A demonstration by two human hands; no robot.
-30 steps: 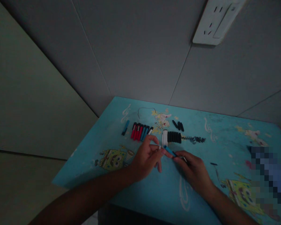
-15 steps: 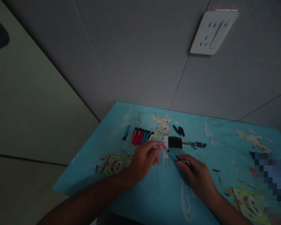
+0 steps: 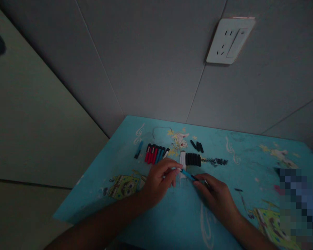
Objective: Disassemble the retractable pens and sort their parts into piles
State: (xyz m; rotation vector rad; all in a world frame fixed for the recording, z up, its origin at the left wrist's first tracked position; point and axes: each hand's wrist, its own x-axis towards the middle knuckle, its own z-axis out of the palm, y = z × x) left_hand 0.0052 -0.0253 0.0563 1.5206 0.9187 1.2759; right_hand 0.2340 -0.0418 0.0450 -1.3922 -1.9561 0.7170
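My right hand [image 3: 215, 191] is closed around a slim marker pen with a blue barrel [image 3: 187, 174] and a black section by the fingers. The barrel slants up to the left. Its far end meets the fingertips of my left hand [image 3: 161, 175], which pinch a small white piece [image 3: 179, 169] at that end. Most of this piece is hidden by the fingers. Just behind the barrel lies a row of thin white sticks [image 3: 183, 158]. Right beside them is a row of black pen caps [image 3: 193, 159].
Red, blue and white markers [image 3: 153, 154] lie behind my left hand, with one blue marker [image 3: 138, 150] apart at the left. Loose black caps [image 3: 197, 146] and a strip of small black parts [image 3: 217, 161] lie on the blue patterned table [image 3: 172, 222]. A wall carries a socket [image 3: 231, 41].
The blue barrel in my right hand has moved left and now touches the white piece at my left fingertips. Before, there was a gap between them. The view has shifted slightly.
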